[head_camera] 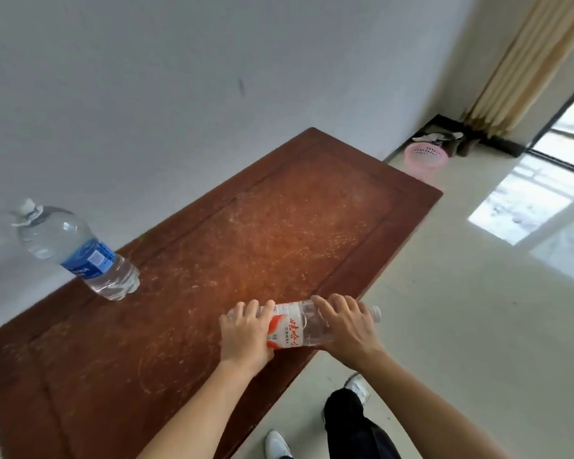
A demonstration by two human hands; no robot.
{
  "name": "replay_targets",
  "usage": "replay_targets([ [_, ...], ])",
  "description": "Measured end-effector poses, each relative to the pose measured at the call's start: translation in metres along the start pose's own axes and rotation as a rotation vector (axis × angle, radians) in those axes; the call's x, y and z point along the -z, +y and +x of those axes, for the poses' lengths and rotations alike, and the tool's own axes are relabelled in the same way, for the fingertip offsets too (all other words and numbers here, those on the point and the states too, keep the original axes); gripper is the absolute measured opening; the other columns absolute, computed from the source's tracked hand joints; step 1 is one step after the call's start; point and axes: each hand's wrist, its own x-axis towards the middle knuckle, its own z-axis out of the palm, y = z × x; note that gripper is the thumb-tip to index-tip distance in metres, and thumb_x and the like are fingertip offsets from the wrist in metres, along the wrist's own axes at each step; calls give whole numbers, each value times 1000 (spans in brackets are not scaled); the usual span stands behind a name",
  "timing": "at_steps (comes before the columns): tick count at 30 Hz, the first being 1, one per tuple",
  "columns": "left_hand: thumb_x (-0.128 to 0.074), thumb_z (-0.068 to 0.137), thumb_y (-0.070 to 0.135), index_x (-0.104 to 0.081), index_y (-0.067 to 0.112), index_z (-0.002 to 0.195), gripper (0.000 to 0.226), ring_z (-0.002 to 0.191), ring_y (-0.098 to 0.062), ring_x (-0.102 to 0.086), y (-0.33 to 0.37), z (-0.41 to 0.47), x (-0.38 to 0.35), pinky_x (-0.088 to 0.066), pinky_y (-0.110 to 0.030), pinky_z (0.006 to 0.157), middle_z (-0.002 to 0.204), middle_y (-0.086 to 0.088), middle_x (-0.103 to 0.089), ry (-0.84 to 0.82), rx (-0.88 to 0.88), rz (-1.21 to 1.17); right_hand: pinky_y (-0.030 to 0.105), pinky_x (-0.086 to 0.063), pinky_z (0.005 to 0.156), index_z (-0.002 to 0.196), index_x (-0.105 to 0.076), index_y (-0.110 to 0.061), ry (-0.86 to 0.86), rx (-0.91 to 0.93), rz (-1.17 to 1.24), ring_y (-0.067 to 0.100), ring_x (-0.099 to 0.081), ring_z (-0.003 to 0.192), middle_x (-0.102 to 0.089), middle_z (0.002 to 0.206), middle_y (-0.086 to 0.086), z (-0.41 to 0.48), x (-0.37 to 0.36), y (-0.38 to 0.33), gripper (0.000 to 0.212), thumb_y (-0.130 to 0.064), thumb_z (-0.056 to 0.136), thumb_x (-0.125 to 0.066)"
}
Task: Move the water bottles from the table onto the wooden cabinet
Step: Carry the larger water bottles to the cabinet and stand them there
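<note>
Reddish-brown and scuffed, the cabinet (pixel 279 226) top runs along a white wall (pixel 179 77). At its near edge both hands grip one red-labelled bottle (pixel 287 327), held on its side. The left hand (pixel 246 332) curls round the base end and the right hand (pixel 345 329) wraps the shoulder near the cap, which pokes past the edge over the pale floor (pixel 478 309) (whether the bottle touches the wood cannot be told). Well apart, at the top's left side, a blue-labelled bottle (pixel 80 253) stands upright with clear water inside. Beyond the cabinet's far end a pink basket (pixel 426 155) sits on the floor near a beige curtain (pixel 527 61).
</note>
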Motion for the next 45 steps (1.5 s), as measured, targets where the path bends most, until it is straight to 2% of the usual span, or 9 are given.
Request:
replay_targets([
  [6, -85, 49, 52, -54, 27, 125, 86, 96, -27, -55, 113, 17, 36, -47, -43, 75, 104, 0, -58, 166, -334, 7, 55, -53, 88, 141, -44, -37, 205, -301, -51, 35, -65, 102, -65, 122, 10, -97, 47, 82, 110, -61, 46, -93],
  [13, -81, 55, 33, -50, 27, 123, 75, 99, -33, -55, 331, -17, 85, -48, -51, 75, 109, -5, -59, 332, -749, -16, 56, -43, 97, 142, -48, -34, 531, -637, -97, 34, -61, 106, -61, 122, 8, -276, 93, 199, 110, -53, 45, -96],
  [17, -84, 50, 30, -53, 25, 124, 80, 101, -35, -56, 479, -73, 89, -47, -48, 73, 112, -7, -59, 381, -1009, -56, 57, -39, 98, 142, -48, -34, 632, -859, -110, 35, -59, 109, -60, 122, 9, -413, 101, 264, 107, -47, 47, -97],
  [22, -86, 51, 32, -52, 23, 129, 86, 109, -37, -56, 656, -211, 85, -47, -50, 77, 117, -12, -60, 381, -1327, -146, 61, -35, 104, 144, -44, -32, 647, -1155, -218, 37, -57, 112, -57, 126, 12, -623, 110, 313, 105, -42, 53, -96],
  [27, -88, 57, 41, -54, 22, 132, 84, 113, -38, -55, 790, -349, 85, -46, -53, 83, 122, -13, -61, 374, -1619, -167, 64, -35, 106, 152, -36, -31, 723, -1437, -339, 42, -53, 121, -53, 134, 20, -799, 105, 313, 108, -38, 61, -94],
  [32, -87, 62, 46, -55, 21, 134, 84, 118, -40, -53, 887, -493, 50, -45, -58, 88, 128, -15, -60, 346, -1909, -237, 64, -34, 109, 154, -34, -29, 727, -1732, -420, 41, -48, 127, -51, 137, 22, -950, 69, 285, 107, -35, 66, -92],
  [36, -90, 58, 45, -50, 22, 134, 89, 115, -39, -54, 961, -630, 9, -45, -60, 87, 126, -15, -60, 235, -2127, -293, 64, -30, 113, 154, -32, -32, 667, -1953, -425, 39, -47, 132, -50, 141, 19, -1076, 30, 265, 106, -36, 67, -92],
  [41, -90, 53, 38, -46, 25, 131, 90, 112, -37, -55, 1045, -797, -28, -47, -58, 84, 121, -10, -61, 66, -2323, -321, 63, -33, 112, 151, -36, -30, 587, -2170, -407, 37, -46, 131, -49, 140, 15, -1228, 4, 249, 103, -33, 65, -94],
  [45, -88, 51, 35, -45, 26, 128, 88, 113, -36, -54, 1085, -913, -40, -47, -58, 83, 120, -8, -61, 16, -2444, -348, 63, -36, 110, 150, -37, -29, 538, -2304, -439, 37, -47, 129, -49, 138, 15, -1326, -5, 223, 104, -33, 63, -95],
])
